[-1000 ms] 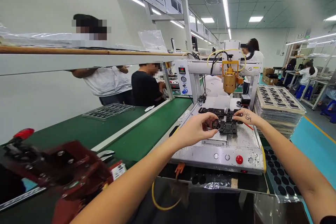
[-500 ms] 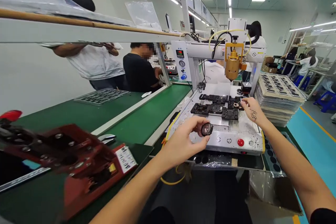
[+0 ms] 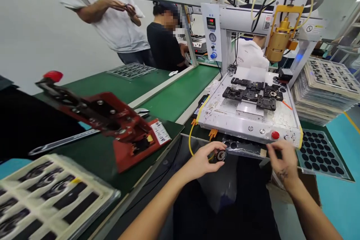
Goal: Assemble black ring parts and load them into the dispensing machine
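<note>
Between the thumb and fingers of my left hand (image 3: 205, 160) is a small round dark part (image 3: 221, 155) with a ring-shaped face, held below the machine's front edge. My right hand (image 3: 283, 161) is to its right, in front of the machine's front panel; its fingers are curled and blurred, and what they hold, if anything, cannot be made out. Black fixture blocks (image 3: 250, 93) lie on the white machine bed (image 3: 213, 110), one with a round part (image 3: 273, 94) in it. Above the bed hangs a gold-coloured machine head (image 3: 277, 47).
A red lever press (image 3: 123, 157) stands on the green table at left, near a tray of parts (image 3: 84, 206). Stacked trays (image 3: 317, 93) and a sheet of black discs (image 3: 322, 153) are at right. Two people are beyond the green belt (image 3: 171, 101).
The view has tilted down and swung left. My right hand has come back from the fixture blocks to the machine's front edge. My left hand, still holding the round part, is lower.
</note>
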A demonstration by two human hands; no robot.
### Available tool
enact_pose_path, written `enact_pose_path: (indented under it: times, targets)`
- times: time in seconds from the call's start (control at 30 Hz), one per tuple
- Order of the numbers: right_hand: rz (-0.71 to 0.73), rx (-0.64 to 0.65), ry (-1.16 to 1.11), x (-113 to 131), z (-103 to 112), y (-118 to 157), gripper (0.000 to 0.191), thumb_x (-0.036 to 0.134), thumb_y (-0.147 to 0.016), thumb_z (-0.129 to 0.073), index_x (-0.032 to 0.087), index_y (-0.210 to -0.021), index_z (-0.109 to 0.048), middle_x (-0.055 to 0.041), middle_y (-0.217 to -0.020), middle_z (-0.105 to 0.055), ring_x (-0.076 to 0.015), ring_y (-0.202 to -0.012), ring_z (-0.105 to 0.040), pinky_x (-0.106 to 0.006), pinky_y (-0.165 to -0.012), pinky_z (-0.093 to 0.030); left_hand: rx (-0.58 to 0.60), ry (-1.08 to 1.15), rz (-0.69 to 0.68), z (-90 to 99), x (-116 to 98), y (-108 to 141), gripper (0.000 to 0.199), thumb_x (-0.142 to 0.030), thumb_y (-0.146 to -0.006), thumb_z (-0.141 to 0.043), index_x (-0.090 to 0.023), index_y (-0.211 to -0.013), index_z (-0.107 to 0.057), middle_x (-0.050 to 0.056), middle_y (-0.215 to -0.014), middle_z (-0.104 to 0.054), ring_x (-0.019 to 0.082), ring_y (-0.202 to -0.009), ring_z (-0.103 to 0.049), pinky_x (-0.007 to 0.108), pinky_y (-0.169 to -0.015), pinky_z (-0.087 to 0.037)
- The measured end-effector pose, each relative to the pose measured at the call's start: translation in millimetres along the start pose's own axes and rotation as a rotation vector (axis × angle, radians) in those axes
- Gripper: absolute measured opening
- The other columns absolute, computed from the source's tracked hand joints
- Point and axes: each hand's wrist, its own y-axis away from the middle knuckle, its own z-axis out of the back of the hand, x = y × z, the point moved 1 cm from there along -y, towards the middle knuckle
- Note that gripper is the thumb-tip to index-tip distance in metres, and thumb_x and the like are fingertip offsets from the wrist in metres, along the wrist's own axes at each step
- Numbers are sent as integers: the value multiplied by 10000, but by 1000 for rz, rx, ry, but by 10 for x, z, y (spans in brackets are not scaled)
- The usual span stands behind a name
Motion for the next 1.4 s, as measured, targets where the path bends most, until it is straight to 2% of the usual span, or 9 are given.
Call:
enact_pose_path:
  times: [0.1, 0.27, 0.5, 0.77, 0.97, 1.1, 1.27, 1.33, 1.4]
  targets:
    - [100, 334, -222, 322, -526, 62, 211, 133, -1070, -555, 246, -1204, -671, -103, -1077, -715, -266, -998, -684, -423, -897, -588, 126, 21, -23, -204, 203, -134, 357, -209, -807, -785, -209, -1146, -674, 171, -1509, -660, 333, -1485, -553, 508, -1241, -419]
    - [61, 398, -174, 315, -1132, 129, 301, 96, -1073, -462, 216, -1233, -686, -117, -1058, -698, -290, -1019, -702, -454, -920, -621, 212, -1, -36, -392, 443, -369, 375, -173, -754, -821, -217, -1105, -697, 155, -1578, -624, 339, -1581, -454, 526, -1356, -230]
    - [89, 394, -36, 277, -1243, 292, 160, 209, -1083, -573, 188, -1123, -726, -108, -959, -671, -296, -888, -665, -430, -795, -599, 251, -39, -23, -395, 456, -246, 488, -169, -773, -797, -213, -1250, -708, 149, -1643, -561, 331, -1596, -435, 533, -1354, -252]
    - [193, 277, 14, 276, -1359, 369, 261, 192, -1116, -493, 182, -1137, -753, -106, -935, -734, -259, -841, -644, -381, -744, -539, 335, -38, 22, -218, 445, -346, 385, -169, -760, -817, -234, -1127, -718, 138, -1619, -591, 330, -1590, -445, 475, -1313, -328]
    - [255, 277, -145, 198, -1358, 611, 307, 178, -1112, -487, 199, -1083, -792, -114, -921, -785, -244, -837, -677, -382, -723, -502, 382, -21, -3, -169, 439, -371, 357, -182, -785, -812, -232, -1124, -716, 153, -1623, -580, 334, -1606, -415, 498, -1314, -314]
    - [207, 302, -288, 259, -1155, 788, 226, 217, -1089, -579, 239, -1042, -798, -84, -923, -803, -227, -832, -709, -368, -735, -521, 330, -27, -17, -235, 454, -338, 330, -197, -795, -820, -235, -1101, -703, 150, -1579, -629, 337, -1591, -441, 509, -1306, -343]
    - [-101, 246, -398, 275, -711, 830, 166, 248, -1080, -590, 242, -1048, -753, -102, -1043, -788, -251, -956, -735, -392, -841, -580, 156, -69, -35, -474, 454, -275, 348, -151, -774, -816, -220, -1080, -666, 168, -1527, -667, 344, -1544, -510, 598, -1347, -234]
    - [-279, 212, -422, 241, -552, 749, 159, 288, -1092, -581, 232, -1060, -726, -91, -983, -762, -232, -854, -724, -365, -765, -587, 76, -83, -48, -566, 408, -251, 344, -133, -768, -810, -211, -1067, -661, 164, -1483, -696, 360, -1524, -531, 664, -1353, -142]
    - [-433, 207, -460, 220, -421, 628, 170, 349, -1091, -597, 222, -1095, -709, -54, -873, -726, -200, -710, -692, -323, -649, -569, -4, -85, -52, -629, 310, -218, 331, -143, -805, -790, -210, -1104, -666, 154, -1453, -711, 353, -1501, -553, 668, -1340, -206]
